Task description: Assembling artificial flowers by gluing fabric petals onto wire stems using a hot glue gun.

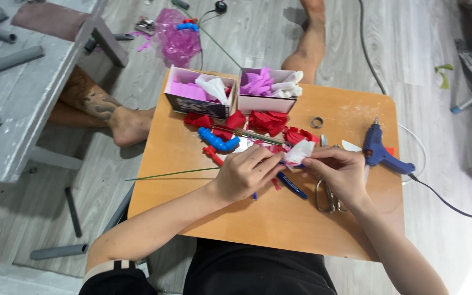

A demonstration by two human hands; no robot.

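From the head camera, the left hand (245,172) and the right hand (338,173) meet over a small orange wooden table (269,218). The fingers of both are pinched shut on a small white paper petal piece (300,152), held just above the tabletop near the middle. A thin green wire stem (170,174) runs out leftward from under the left hand. Metal scissors (326,198) lie beneath the right wrist, a blue glue gun (381,152) just beside it. Red paper petals (266,121) lie before two open cardboard boxes (230,93).
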